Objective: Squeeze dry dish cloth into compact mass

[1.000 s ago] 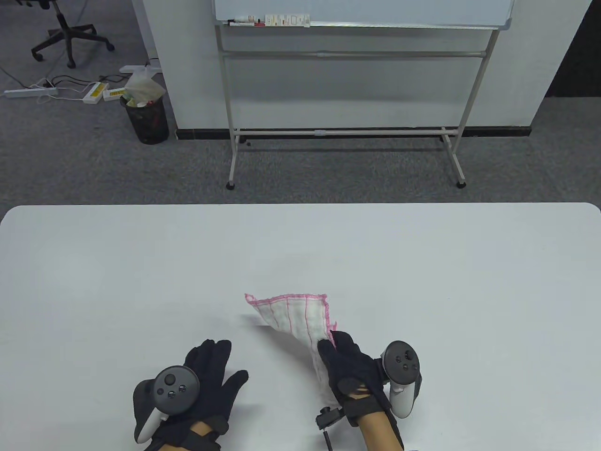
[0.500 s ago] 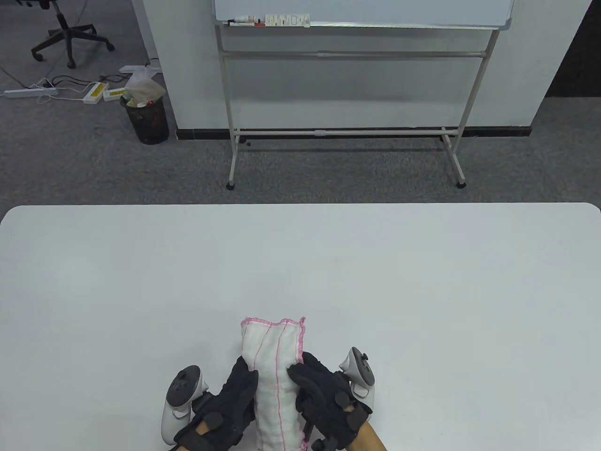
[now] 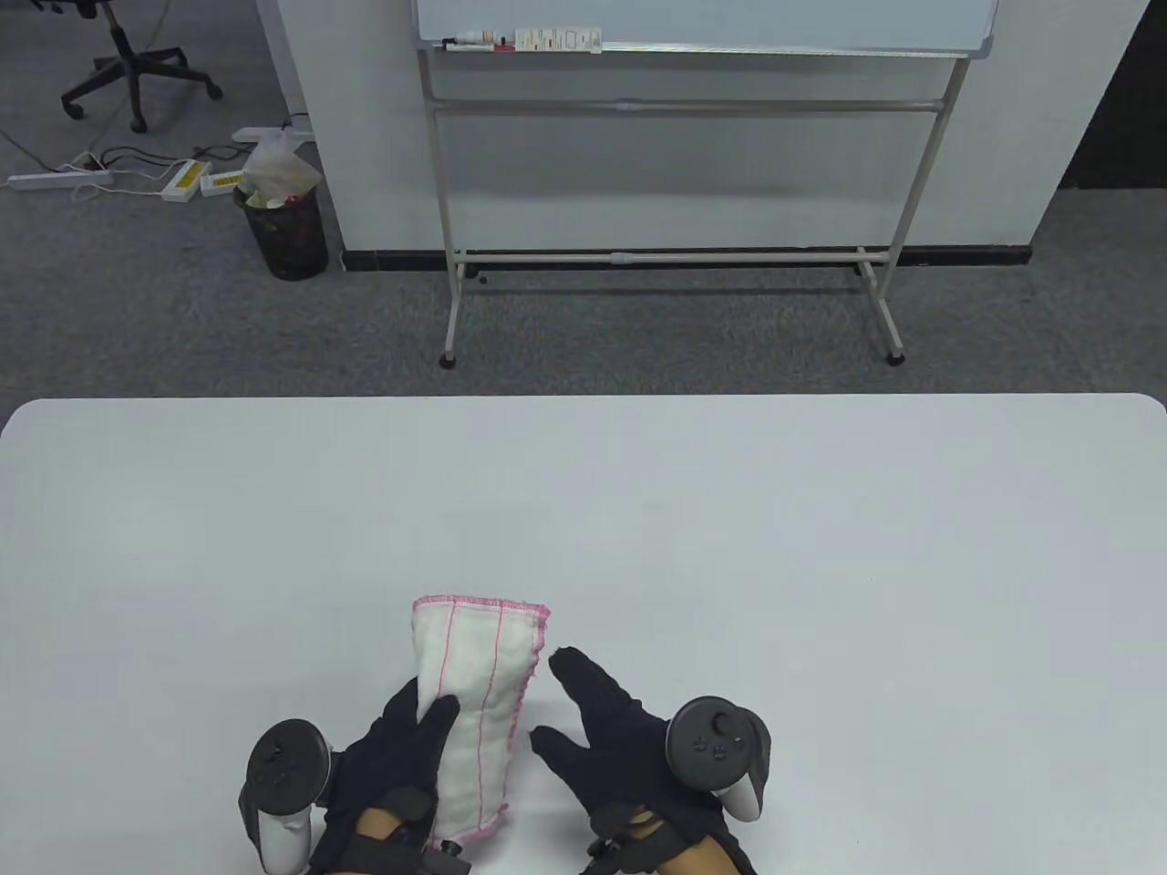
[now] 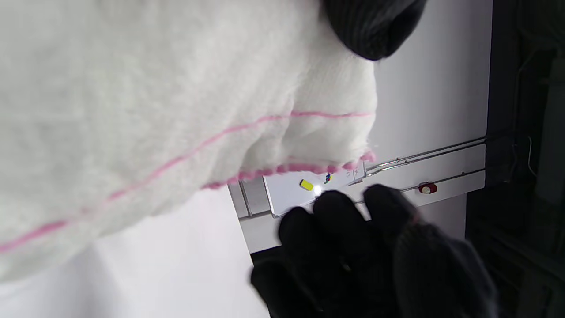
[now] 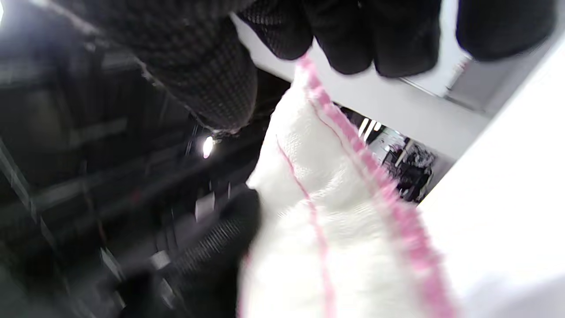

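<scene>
The white dish cloth (image 3: 479,702) with pink stitching is bunched into a long narrow strip near the table's front edge. My left hand (image 3: 415,734) grips its left side and near end, with the thumb over the top. My right hand (image 3: 570,706) is open with fingers spread, just right of the cloth and apart from it. In the left wrist view the cloth (image 4: 154,110) fills the upper left and a left fingertip (image 4: 371,26) presses it. The right hand's fingers (image 4: 375,247) show below. In the right wrist view the cloth (image 5: 335,221) hangs below my fingers (image 5: 353,39).
The white table (image 3: 821,547) spreads wide to the far side and both sides. Beyond its far edge stand a whiteboard on a frame (image 3: 675,255), a black waste bin (image 3: 287,228) and an office chair (image 3: 128,64) on grey carpet.
The right hand held the spread cloth, then both hands pressed it into a strip. Now the right hand has let go and opened to the right. The left hand holds the cloth, shifted left.
</scene>
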Demonstrator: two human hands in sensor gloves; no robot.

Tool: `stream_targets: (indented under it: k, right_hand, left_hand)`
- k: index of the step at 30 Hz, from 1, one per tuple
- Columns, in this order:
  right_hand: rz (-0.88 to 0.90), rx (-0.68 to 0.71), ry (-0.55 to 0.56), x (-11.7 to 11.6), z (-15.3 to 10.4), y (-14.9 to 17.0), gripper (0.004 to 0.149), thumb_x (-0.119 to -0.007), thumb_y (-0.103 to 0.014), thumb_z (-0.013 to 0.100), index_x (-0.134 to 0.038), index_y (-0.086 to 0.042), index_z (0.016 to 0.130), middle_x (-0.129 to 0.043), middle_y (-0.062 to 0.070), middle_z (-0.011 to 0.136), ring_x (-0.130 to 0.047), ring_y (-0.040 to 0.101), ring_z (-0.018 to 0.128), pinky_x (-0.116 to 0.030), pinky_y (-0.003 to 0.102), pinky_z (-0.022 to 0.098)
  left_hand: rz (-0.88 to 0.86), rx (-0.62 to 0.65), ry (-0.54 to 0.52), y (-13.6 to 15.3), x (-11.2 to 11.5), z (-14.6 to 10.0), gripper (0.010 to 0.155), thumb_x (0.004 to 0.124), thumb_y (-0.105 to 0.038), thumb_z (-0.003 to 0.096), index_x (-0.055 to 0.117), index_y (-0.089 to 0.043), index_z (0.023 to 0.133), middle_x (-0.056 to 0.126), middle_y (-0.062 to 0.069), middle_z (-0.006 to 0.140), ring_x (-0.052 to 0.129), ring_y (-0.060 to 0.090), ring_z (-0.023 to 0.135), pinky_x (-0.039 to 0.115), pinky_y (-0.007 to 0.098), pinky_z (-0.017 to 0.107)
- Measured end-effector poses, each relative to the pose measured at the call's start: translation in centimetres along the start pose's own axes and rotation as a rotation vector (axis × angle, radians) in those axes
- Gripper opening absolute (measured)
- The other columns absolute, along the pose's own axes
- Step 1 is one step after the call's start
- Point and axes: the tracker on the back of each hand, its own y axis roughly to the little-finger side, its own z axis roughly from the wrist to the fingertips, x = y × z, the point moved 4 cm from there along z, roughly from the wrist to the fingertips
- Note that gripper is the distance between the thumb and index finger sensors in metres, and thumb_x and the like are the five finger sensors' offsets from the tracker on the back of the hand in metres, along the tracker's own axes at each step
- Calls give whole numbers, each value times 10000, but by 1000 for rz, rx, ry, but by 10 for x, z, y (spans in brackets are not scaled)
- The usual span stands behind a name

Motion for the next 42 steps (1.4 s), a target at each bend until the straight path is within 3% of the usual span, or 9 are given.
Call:
stream_targets:
  k: [4,8,12,14,16,22,28,34,42]
  right_hand:
    - [-220,120,-84,-14,0,-21,955,-922,-510,429,-263,-248,1069,-154,50,1122,-157,339,1079,-245,632,745]
    - [-388,121,-248,-39,1,-27,1087,-984,-538,369,-157,-334,1045,-72,18,1109,-51,297,1069,-166,610,749]
    - [-332,83,-207,-38,2,-18,1119,-997,-486,368,-111,-294,1023,-310,163,1093,-533,401,1029,-513,638,693]
    - [-267,40,-197,-34,3,-9,1077,-995,-463,371,-179,-231,1035,-612,181,980,-873,391,753,-692,595,568]
    - [-194,-16,-158,-28,5,-3,978,-994,-438,375,-339,-140,1037,-774,202,834,-960,381,543,-756,581,460]
    - [-114,-102,-120,-18,5,10,624,-935,-473,411,-795,-51,849,-948,197,570,-985,345,254,-805,550,301]
    - [84,-208,-18,-6,3,25,563,-900,-468,443,-834,-29,789,-959,197,532,-980,338,207,-806,544,270]
    - [151,-416,168,8,-8,39,581,-869,-490,452,-836,12,742,-965,199,475,-966,321,144,-808,529,219]
    - [547,-351,-50,-27,-3,40,671,-777,-569,462,-798,20,784,-949,214,522,-974,334,192,-804,537,251]
  left_hand:
    - [-48,41,157,-6,23,1,573,688,-462,585,521,-130,1021,758,178,965,911,391,757,778,548,542]
    - [38,114,351,-16,51,-1,569,694,-441,582,525,-113,1016,747,189,973,901,403,771,764,568,555]
    - [-39,125,413,-17,59,-4,625,687,-458,582,482,-44,1001,727,203,982,899,400,782,772,555,562]
    - [-97,128,453,-20,60,-6,667,682,-490,587,446,-41,1019,658,223,1013,806,441,861,706,594,606]
    - [-69,143,419,-23,57,-5,646,671,-499,585,465,-61,1013,649,201,1020,781,444,876,707,586,607]
    - [12,206,314,-32,47,-7,620,678,-503,578,476,-128,1029,685,184,974,780,444,833,702,552,587]
    - [303,229,293,-38,45,-12,764,666,-520,563,228,-155,1071,248,203,1119,327,542,1007,464,655,684]
    - [450,267,269,-46,48,-18,885,691,-535,553,31,-185,1028,-99,158,1058,31,520,995,221,687,698]
    - [469,233,426,-36,71,-14,1000,693,-561,551,-147,-169,929,30,211,1086,298,577,1012,419,692,696]
